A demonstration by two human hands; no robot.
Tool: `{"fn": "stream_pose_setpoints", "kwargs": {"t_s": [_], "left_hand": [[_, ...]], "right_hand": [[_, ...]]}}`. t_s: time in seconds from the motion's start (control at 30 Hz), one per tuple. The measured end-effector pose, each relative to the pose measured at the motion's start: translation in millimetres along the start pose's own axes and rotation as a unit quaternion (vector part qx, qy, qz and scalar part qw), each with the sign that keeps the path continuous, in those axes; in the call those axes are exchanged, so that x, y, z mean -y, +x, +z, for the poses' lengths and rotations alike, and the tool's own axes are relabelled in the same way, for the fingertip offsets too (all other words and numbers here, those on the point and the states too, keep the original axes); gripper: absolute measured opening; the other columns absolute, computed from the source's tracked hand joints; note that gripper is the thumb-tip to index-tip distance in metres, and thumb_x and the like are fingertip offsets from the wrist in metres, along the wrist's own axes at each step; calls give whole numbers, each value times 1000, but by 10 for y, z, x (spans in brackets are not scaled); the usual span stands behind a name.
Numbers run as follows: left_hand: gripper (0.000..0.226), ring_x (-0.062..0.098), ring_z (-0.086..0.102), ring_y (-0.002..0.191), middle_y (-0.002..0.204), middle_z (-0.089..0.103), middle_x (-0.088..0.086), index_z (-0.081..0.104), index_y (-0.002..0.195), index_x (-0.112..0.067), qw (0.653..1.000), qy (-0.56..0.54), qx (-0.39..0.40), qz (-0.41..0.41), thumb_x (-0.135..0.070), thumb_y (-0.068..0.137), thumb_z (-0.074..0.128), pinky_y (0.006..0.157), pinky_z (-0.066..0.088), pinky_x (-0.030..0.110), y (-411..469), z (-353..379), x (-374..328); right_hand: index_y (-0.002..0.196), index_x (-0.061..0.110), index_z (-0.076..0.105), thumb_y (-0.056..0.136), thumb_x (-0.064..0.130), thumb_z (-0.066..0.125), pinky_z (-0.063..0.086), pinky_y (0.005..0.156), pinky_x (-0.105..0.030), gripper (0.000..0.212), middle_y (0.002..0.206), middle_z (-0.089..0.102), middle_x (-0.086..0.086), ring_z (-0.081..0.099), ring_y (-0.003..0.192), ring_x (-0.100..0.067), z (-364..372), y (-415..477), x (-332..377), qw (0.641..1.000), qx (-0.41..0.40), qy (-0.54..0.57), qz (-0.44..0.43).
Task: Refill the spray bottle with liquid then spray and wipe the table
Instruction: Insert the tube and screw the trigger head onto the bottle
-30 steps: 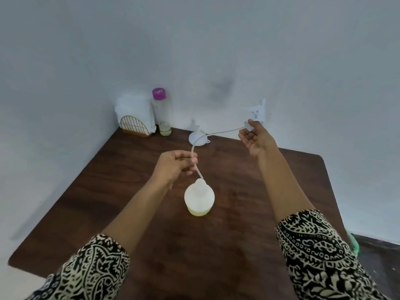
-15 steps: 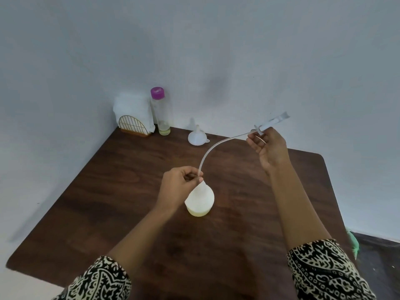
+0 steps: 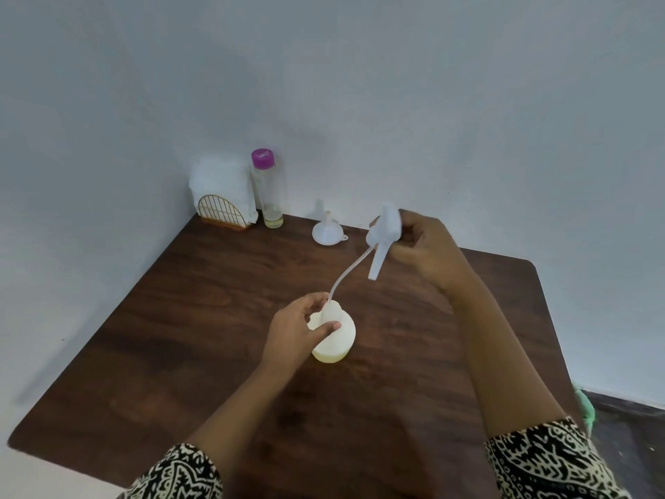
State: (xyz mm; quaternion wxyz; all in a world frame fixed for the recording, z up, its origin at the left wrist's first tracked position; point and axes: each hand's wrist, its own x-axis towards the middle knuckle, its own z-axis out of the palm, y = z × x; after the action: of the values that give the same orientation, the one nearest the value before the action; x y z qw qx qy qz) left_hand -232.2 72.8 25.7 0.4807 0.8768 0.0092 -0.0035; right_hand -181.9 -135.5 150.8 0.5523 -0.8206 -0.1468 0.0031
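Bottle (image 3: 340,342) mid-tabletop; left hand (image 3: 293,333) grips its neck. Right hand (image 3: 428,253) grips spray head (image 3: 384,228). Tube (image 3: 347,273) tip apparently at the mouth. Risk: bent tube springs free and flicks drips.

White spray bottle (image 3: 338,340) upright, tube (image 3: 345,273) at neck.

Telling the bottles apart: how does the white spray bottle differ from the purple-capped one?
The spray bottle is squat and milky white; the purple-capped bottle is tall, slim and clear. The spray bottle is uncapped, a tube entering its neck, gripped by the left hand; the purple-capped bottle is closed and untouched. Both stand upright, holding yellowish liquid.
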Motion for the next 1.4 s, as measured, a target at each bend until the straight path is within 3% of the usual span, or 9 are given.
{"fn": "stream_pose_setpoints", "kwargs": {"t_s": [0.1, 0.23, 0.37, 0.43, 0.73, 0.97, 1.13, 1.27, 1.4], "left_hand": [[52, 11, 59, 111, 120, 66, -9, 63, 122, -25, 1000, 12, 12, -4, -32, 74, 81, 95, 51, 36, -24, 59, 129], [51, 11, 58, 109, 115, 64, -15, 62, 121, -28, 1000, 9, 13, -8, -34, 73, 80, 90, 49, 31, -27, 163, 228], [53, 14, 58, 110, 121, 65, -7, 63, 123, -23, 1000, -8, 11, -27, -36, 74, 80, 91, 50, 34, 4, 226, 300], [56, 15, 58, 113, 124, 65, -5, 62, 125, -22, 999, -11, 17, -36, -39, 74, 79, 93, 50, 37, 14, 245, 339], [60, 18, 55, 121, 132, 60, 1, 57, 131, -12, 998, -18, 21, -48, -29, 77, 78, 91, 39, 22, 39, 302, 448], [59, 14, 57, 118, 128, 64, -4, 60, 130, -17, 998, -41, 22, -37, -32, 76, 78, 95, 47, 29, 47, 306, 520], [50, 0, 60, 101, 107, 69, -18, 66, 118, -30, 997, -68, 12, -17, -43, 71, 76, 86, 52, 28, 13, 289, 492], [38, -2, 62, 98, 97, 65, -32, 60, 101, -52, 998, -64, 8, 1, -32, 75, 78, 83, 51, 23, -15, 284, 466], [33, -6, 62, 93, 90, 64, -30, 66, 109, -31, 997, -71, -2, 11, -18, 80, 74, 78, 50, 17, -32, 313, 495]], "right_hand": [[90, 29, 68, 78, 17, 69, 54, 88, -39, 16, 91, 72, 3, 69, 89, -15, 91, -18, -17, 997, 64, -49, 1], [89, 25, 70, 80, 15, 69, 55, 84, -36, 13, 90, 72, 7, 70, 85, -11, 240, -49, -101, 986, 138, -94, -1], [93, 21, 71, 82, 12, 68, 53, 85, -26, 15, 94, 72, 10, 68, 91, -4, 293, -56, -261, 982, 163, -98, 10], [94, 22, 70, 83, 9, 66, 53, 87, -29, 18, 95, 72, 10, 68, 93, -4, 335, -62, -333, 978, 183, -98, 15], [111, 19, 68, 88, 17, 63, 53, 92, -36, 24, 108, 71, 8, 66, 100, -7, 620, -51, -655, 969, 212, -129, 24], [113, 17, 69, 85, 13, 67, 54, 88, -34, 28, 108, 71, 4, 66, 97, -10, 691, 20, -767, 962, 213, -169, 21], [98, 16, 69, 77, 18, 72, 54, 77, -30, 21, 95, 72, 5, 67, 86, -7, 798, -64, -838, 979, 134, -149, 28], [75, 20, 48, 71, 31, 77, 36, 54, -14, 31, 71, 58, 10, 50, 61, -4, 1120, -268, -862, 986, -37, -148, 64], [66, 24, 32, 76, 27, 73, 33, 50, -23, 43, 63, 43, 8, 39, 55, -8, 1412, -350, -873, 973, -167, -108, 117]]}}
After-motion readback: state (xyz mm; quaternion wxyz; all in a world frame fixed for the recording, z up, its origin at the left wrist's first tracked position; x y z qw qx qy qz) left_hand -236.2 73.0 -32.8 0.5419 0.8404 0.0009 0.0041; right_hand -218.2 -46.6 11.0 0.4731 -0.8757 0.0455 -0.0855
